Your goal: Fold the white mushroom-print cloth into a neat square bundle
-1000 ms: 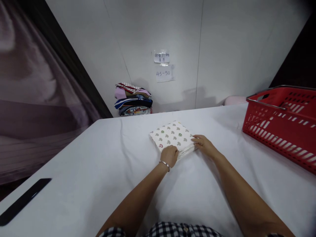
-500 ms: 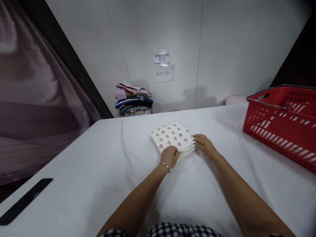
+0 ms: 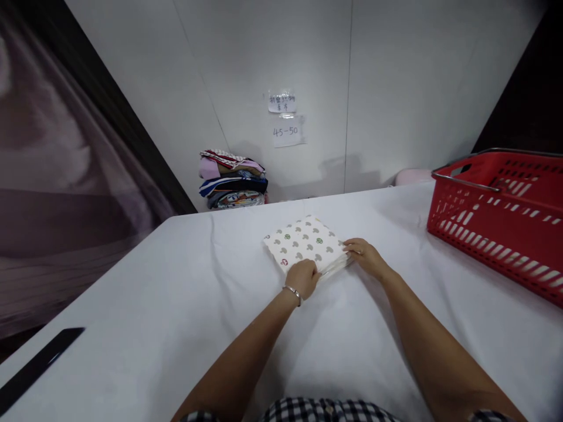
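Observation:
A folded white cloth (image 3: pixel 303 237) printed with grey, green and red mushrooms lies flat on the white-covered table (image 3: pixel 185 305), its stacked layers showing along the near right edge. My left hand (image 3: pixel 303 278), with a silver bracelet at the wrist, is closed at the near edge of the cloth, thumb and fingers pinching its layers. At the right corner rests my right hand (image 3: pixel 364 255), fingers bent over the top and gripping the edge there. The fingertips of both hands are partly hidden by the cloth.
A red plastic basket (image 3: pixel 497 228) with a metal handle stands on the table at the right. Behind the far edge is a pile of folded fabrics (image 3: pixel 235 181) by the wall. A black flat object (image 3: pixel 41 366) lies at the near left.
The whole view has shifted slightly. Both hands stay on the same places of the cloth, and its layers at the near right edge look pressed a little flatter.

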`<action>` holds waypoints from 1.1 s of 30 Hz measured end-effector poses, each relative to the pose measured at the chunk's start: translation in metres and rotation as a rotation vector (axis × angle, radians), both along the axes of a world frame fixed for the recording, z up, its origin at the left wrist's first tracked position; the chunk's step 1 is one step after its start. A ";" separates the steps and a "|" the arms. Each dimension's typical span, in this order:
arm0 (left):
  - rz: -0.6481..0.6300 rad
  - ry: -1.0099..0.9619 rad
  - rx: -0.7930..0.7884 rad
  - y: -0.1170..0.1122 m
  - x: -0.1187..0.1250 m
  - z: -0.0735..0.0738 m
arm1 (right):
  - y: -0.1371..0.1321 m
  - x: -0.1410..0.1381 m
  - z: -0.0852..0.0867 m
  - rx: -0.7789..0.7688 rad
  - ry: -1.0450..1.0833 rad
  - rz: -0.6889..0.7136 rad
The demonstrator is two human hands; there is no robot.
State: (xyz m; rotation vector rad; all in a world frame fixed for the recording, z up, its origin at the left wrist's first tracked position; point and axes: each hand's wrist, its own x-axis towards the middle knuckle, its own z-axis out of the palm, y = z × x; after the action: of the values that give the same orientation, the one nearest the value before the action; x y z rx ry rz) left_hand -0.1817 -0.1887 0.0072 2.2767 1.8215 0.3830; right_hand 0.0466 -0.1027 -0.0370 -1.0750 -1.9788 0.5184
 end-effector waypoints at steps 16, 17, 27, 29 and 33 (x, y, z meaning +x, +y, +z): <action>-0.075 0.065 0.084 -0.005 -0.001 -0.013 | 0.005 0.010 -0.011 -0.164 0.023 0.052; -0.073 0.070 0.083 -0.005 -0.001 -0.013 | 0.005 0.010 -0.010 -0.151 0.018 0.048; -0.069 0.032 0.094 -0.006 -0.003 -0.019 | -0.010 -0.001 -0.004 -0.049 -0.016 -0.090; -0.082 0.034 0.093 -0.006 -0.002 -0.019 | -0.010 -0.003 -0.009 -0.052 0.032 -0.182; -0.106 0.052 0.117 -0.010 -0.003 -0.021 | -0.008 -0.002 -0.019 -0.116 0.120 -0.256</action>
State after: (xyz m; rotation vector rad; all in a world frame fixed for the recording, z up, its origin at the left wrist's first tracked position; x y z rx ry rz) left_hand -0.1850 -0.1986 -0.0138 2.4720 1.7357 0.4270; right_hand 0.0441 -0.1102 -0.0562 -1.3159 -1.6933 0.5496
